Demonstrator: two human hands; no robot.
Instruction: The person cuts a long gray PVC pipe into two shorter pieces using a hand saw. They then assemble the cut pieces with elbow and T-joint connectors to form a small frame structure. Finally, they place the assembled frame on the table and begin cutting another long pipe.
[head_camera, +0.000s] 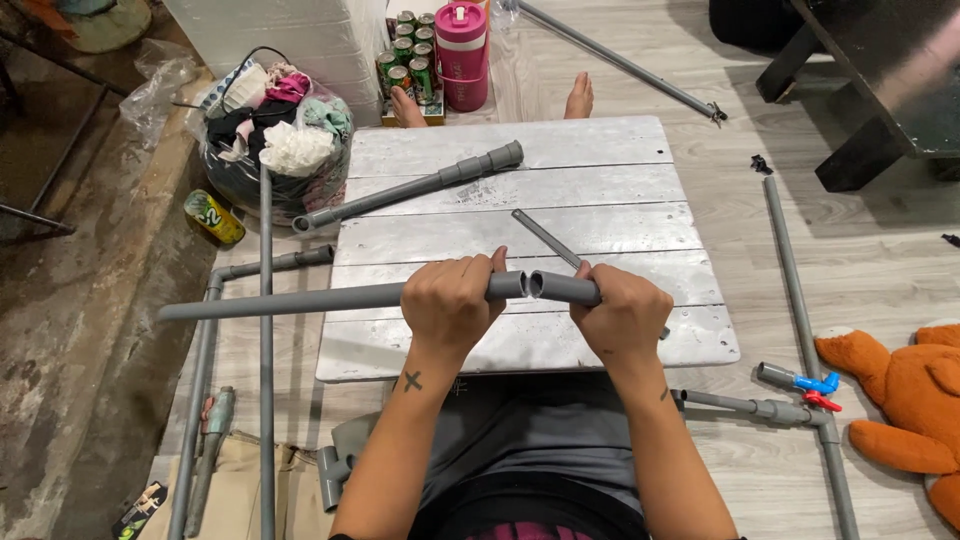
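Note:
My left hand (450, 303) grips a long grey plastic pipe (290, 299) that runs out to the left. My right hand (622, 312) grips a short grey pipe piece (562, 288). The two open ends face each other between my hands, almost touching, above a whitewashed wooden board (600, 230). A thin grey rod (545, 238) lies on the board just behind my right hand. Another grey pipe with couplings (410, 187) lies diagonally across the board's far left.
More grey pipes lie on the floor at the left (266, 330) and right (795, 290), one with a blue and red valve (815, 385). An orange plush toy (900, 390), a bag of clothes (275, 130), a pink tumbler (463, 55), cans (405, 50) and a dark table (880, 70) surround the board.

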